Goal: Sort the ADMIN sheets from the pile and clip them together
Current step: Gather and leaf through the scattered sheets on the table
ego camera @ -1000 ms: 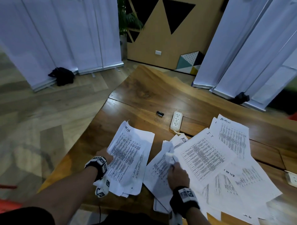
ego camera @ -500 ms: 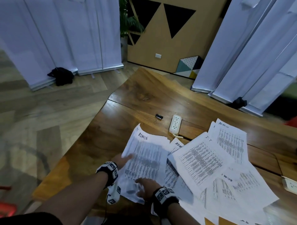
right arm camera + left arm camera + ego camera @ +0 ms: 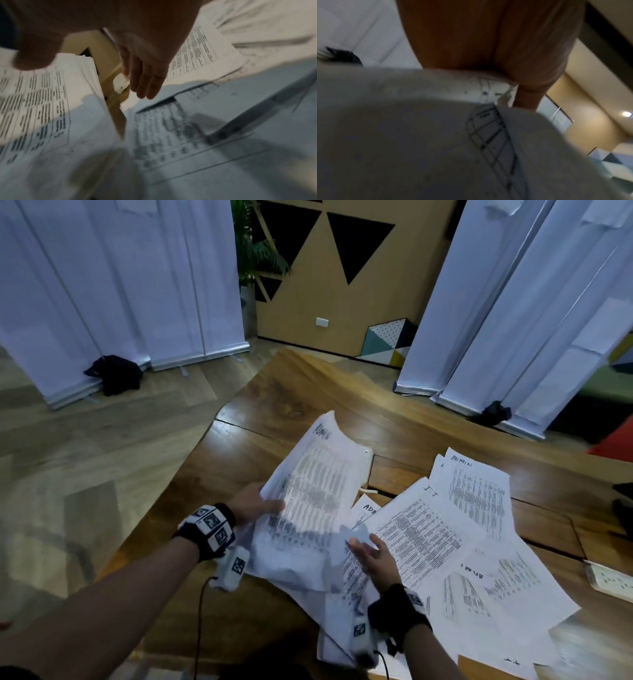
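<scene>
Since a second ago the left hand (image 3: 255,503), its grip clamped on the white printed ADMIN sheets (image 3: 315,491), has lifted them off the brown wooden worktop (image 3: 274,398), while the right hand (image 3: 371,556) has let go, fingers apart, free for the next sheet in the scattered white pile (image 3: 462,559).

On the wooden table (image 3: 308,392), your left hand (image 3: 255,503) holds the bundle of printed ADMIN sheets (image 3: 315,491) left of the spread pile of printed paper sheets (image 3: 479,559); your right hand (image 3: 375,558) lies between them.

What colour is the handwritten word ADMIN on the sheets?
Black, handwritten at the top of the ADMIN sheet; the head view shows it best.
</scene>
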Demonstrator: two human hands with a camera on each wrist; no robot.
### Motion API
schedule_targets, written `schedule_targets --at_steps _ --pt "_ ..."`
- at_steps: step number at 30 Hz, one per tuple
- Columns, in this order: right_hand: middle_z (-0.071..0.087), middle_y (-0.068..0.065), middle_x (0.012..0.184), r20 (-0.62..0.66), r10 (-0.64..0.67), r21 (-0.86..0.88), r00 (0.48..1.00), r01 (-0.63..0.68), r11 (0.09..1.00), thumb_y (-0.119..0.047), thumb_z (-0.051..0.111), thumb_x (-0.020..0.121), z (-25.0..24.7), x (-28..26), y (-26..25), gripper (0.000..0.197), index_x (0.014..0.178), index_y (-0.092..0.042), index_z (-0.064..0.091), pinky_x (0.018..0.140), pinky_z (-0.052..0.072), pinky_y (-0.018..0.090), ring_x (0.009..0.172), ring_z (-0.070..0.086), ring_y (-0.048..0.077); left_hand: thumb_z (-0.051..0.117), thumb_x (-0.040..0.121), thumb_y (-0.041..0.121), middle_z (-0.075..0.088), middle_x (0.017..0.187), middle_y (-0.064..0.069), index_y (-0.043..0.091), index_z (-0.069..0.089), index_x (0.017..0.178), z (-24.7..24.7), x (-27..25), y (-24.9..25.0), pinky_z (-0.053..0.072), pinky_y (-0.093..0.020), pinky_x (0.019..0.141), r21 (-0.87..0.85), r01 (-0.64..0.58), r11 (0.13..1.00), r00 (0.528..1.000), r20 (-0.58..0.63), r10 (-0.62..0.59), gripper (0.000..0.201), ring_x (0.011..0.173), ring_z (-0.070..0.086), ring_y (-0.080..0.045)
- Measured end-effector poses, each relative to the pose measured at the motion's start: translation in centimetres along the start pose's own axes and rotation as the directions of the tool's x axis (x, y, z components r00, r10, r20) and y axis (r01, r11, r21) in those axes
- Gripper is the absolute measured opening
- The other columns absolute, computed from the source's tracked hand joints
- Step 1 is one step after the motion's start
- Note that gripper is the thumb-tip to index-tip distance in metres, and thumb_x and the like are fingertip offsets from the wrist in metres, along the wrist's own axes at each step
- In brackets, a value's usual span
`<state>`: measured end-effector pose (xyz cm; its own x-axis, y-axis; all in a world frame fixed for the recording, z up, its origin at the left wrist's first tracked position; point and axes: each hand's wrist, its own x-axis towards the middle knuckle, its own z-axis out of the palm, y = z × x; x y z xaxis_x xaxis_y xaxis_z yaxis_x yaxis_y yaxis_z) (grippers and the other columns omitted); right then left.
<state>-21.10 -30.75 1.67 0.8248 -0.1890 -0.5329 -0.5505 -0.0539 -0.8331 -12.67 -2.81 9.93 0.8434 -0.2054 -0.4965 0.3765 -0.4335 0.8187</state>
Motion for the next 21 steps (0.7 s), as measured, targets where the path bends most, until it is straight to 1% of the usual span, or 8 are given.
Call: schedule_targets --at_steps 2,4,7,10,12,14,17,21 --pt "0.043 0.001 0.147 0.080 0.058 0.196 0.995 -0.073 0.978 -0.066 0.077 0.054 -0.6 0.2 -1.1 0.109 0.144 -0.021 0.036 0.105 0.035 0.038 0.128 0.044 0.018 0.077 0.076 0.024 0.078 0.089 -0.002 0.010 0.068 0.101 1.1 0.9 1.1 0.058 -0.030 0.074 -0.092 0.035 0.995 0.992 0.127 -0.023 0.030 0.085 0.073 -0.020" --pt "0.037 -0.011 0.147 0.088 0.093 0.249 0.992 -0.113 0.962 -0.058 0.078 0.066 -1.6 0.4 -1.2 0.091 0.142 -0.023 0.042 0.117 0.020 0.043 0.135 0.030 0.011 0.074 0.072 0.031 0.073 0.110 -0.009 0.011 0.065 0.113 3.2 2.4 0.7 0.053 -0.044 0.092 -0.074 0.082 0.994 0.970 0.237 -0.063 0.047 0.103 0.069 -0.030" --pt "0.045 0.008 0.144 -0.079 0.168 0.266 0.983 -0.141 0.953 -0.042 0.085 0.063 -4.3 0.5 1.1 0.097 0.140 -0.002 0.041 0.116 0.028 0.047 0.136 0.040 0.026 0.071 0.072 0.035 0.067 0.122 -0.008 0.009 0.063 0.117 7.2 4.6 -0.9 0.043 -0.041 0.103 -0.061 0.129 0.990 0.971 0.212 -0.113 0.053 0.110 0.062 -0.026" --pt "0.061 0.023 0.126 -0.317 0.227 0.059 0.921 -0.220 0.974 -0.043 0.089 0.050 -7.2 -0.7 4.3 0.086 0.117 0.005 0.062 0.106 0.042 0.047 0.120 0.056 0.036 0.057 0.088 0.042 0.067 0.119 -0.010 0.010 0.065 0.113 10.7 5.7 -3.7 0.049 -0.036 0.097 0.224 0.131 0.966 0.991 -0.032 -0.127 0.041 0.108 0.062 -0.029" --pt "0.050 0.028 0.138 -0.405 0.290 -0.111 0.867 -0.361 0.926 -0.033 0.083 0.068 -8.6 -1.2 6.9 0.084 0.131 0.009 0.048 0.109 0.038 0.046 0.127 0.049 0.039 0.053 0.086 0.054 0.062 0.125 -0.008 0.013 0.061 0.119 12.3 5.5 -5.4 0.048 -0.037 0.099 0.473 0.202 0.858 0.978 -0.137 -0.155 0.053 0.114 0.058 -0.029" --pt "0.052 0.028 0.135 -0.428 0.344 -0.186 0.836 -0.454 0.871 -0.033 0.079 0.072 -9.5 -1.8 8.8 0.078 0.130 0.010 0.048 0.103 0.042 0.045 0.118 0.054 0.038 0.060 0.082 0.052 0.054 0.134 -0.010 0.012 0.053 0.127 13.7 5.6 -6.5 0.045 -0.038 0.102 0.599 0.190 0.777 0.982 -0.133 -0.137 0.060 0.118 0.053 -0.028" --pt "0.057 0.029 0.127 -0.404 0.333 -0.232 0.852 -0.447 0.864 -0.037 0.077 0.067 -10.0 -2.6 9.6 0.078 0.122 0.011 0.053 0.096 0.047 0.044 0.111 0.057 0.038 0.068 0.078 0.043 0.054 0.135 -0.012 0.007 0.043 0.135 15.8 5.8 -6.8 0.046 -0.035 0.095 0.515 0.203 0.833 0.977 -0.043 -0.211 0.071 0.115 0.056 -0.028" --pt "0.051 0.030 0.134 -0.389 0.336 -0.197 0.858 -0.433 0.879 -0.022 0.074 0.080 -10.2 -2.6 8.6 0.066 0.129 0.014 0.046 0.099 0.041 0.040 0.119 0.052 0.038 0.056 0.087 0.037 0.064 0.123 -0.014 0.008 0.060 0.120 16.9 5.9 -6.2 0.049 -0.031 0.086 0.590 0.113 0.800 0.987 0.024 -0.158 0.044 0.111 0.061 -0.032"
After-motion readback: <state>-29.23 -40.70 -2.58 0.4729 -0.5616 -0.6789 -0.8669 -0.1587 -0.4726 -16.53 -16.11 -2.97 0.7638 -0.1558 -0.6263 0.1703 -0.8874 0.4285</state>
